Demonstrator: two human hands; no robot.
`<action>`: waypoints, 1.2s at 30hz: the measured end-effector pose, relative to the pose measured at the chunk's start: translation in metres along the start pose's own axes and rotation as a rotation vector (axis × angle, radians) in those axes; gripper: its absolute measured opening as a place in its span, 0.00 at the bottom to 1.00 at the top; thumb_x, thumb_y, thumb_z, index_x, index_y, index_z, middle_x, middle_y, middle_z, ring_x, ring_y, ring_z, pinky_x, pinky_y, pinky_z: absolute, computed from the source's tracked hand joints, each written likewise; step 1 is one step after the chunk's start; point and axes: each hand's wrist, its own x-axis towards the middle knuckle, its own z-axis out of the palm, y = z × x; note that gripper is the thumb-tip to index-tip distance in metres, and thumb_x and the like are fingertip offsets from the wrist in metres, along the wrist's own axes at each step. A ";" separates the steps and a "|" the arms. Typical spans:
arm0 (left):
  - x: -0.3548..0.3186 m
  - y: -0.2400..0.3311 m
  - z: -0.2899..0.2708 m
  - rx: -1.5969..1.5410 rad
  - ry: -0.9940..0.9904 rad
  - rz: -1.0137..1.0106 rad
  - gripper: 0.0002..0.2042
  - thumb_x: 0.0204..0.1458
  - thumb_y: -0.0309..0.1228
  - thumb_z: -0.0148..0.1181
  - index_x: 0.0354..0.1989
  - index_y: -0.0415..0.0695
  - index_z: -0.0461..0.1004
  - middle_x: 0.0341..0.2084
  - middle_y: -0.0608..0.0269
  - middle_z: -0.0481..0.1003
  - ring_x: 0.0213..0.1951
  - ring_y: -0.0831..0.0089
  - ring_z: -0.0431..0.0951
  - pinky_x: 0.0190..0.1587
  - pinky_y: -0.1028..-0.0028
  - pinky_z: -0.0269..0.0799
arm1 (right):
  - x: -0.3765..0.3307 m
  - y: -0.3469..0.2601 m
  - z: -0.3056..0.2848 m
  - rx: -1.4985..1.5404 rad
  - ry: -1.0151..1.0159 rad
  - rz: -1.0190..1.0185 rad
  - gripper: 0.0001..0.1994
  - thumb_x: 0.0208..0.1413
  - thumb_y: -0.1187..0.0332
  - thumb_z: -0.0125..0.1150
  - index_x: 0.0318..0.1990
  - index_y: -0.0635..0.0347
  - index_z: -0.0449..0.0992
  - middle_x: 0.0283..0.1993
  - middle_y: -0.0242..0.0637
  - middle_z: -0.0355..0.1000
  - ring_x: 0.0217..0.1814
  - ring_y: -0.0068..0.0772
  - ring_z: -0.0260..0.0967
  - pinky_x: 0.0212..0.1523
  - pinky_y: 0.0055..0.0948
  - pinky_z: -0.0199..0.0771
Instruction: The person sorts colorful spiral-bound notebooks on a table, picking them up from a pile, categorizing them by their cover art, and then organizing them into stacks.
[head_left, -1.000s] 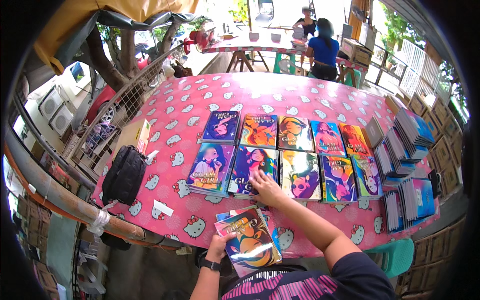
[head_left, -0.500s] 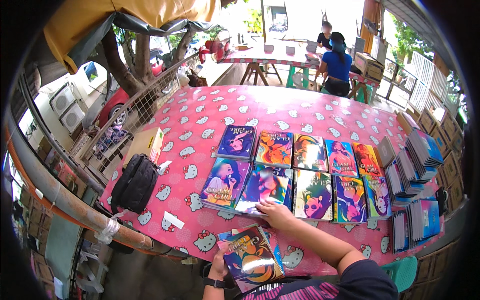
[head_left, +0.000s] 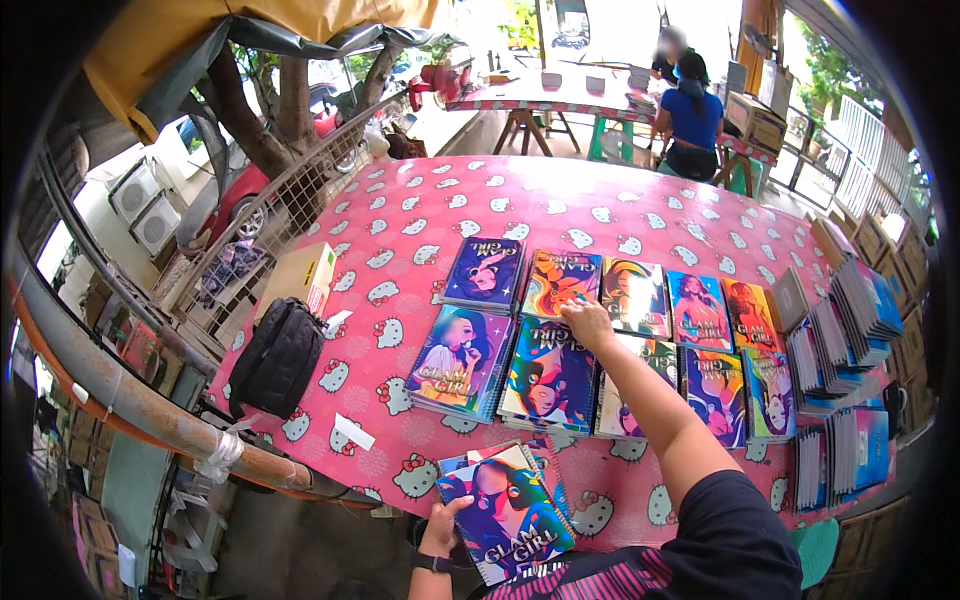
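My left hand (head_left: 443, 530), with a dark watch at the wrist, grips a small stack of spiral notebooks (head_left: 510, 525) at the table's near edge. The top cover is blue, green and white. Reaching over the front row, my right hand (head_left: 587, 322) has bent fingers at the near edge of an orange spiral notebook (head_left: 560, 275). That notebook lies on the second pile from the left in the back row. Just below it is a dark multicoloured notebook (head_left: 547, 385). Purple notebooks (head_left: 455, 360) lie to its left.
More notebook piles (head_left: 700, 310) continue to the right. Beyond them stand fanned stacks (head_left: 840, 330) at the table's right edge. A black bag (head_left: 280, 360) and a cardboard box (head_left: 300, 280) rest on the left of the pink table (head_left: 500, 205). Two people sit near a far table (head_left: 560, 95).
My right hand has moved from the front-row dark notebook up to the orange one behind. A different cover now tops the stack in my left hand. The view has shifted slightly.
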 end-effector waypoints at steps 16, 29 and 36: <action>0.009 0.011 -0.021 0.197 -0.070 0.139 0.20 0.45 0.23 0.58 0.49 0.38 0.67 0.39 0.62 0.74 0.42 0.71 0.74 0.48 0.73 0.68 | -0.054 -0.233 -0.030 0.081 0.031 -0.266 0.26 0.50 0.57 0.57 0.55 0.58 0.66 0.61 0.44 0.61 0.63 0.44 0.57 0.58 0.36 0.62; -0.006 0.018 -0.027 -0.300 -0.174 0.037 0.36 0.54 0.62 0.35 0.58 0.41 0.59 0.49 0.58 0.69 0.50 0.66 0.70 0.52 0.64 0.68 | -0.040 -0.172 -0.156 1.082 -0.750 -0.691 0.14 0.49 0.67 0.63 0.45 0.55 0.78 0.40 0.32 0.78 0.33 0.21 0.73 0.36 0.29 0.72; -0.009 0.011 -0.018 0.056 -0.050 0.149 0.20 0.45 0.26 0.55 0.50 0.39 0.65 0.37 0.63 0.73 0.37 0.71 0.76 0.43 0.70 0.74 | 0.095 -0.125 0.013 0.115 -0.048 0.144 0.30 0.50 0.61 0.58 0.61 0.56 0.60 0.66 0.35 0.55 0.71 0.33 0.45 0.62 0.57 0.48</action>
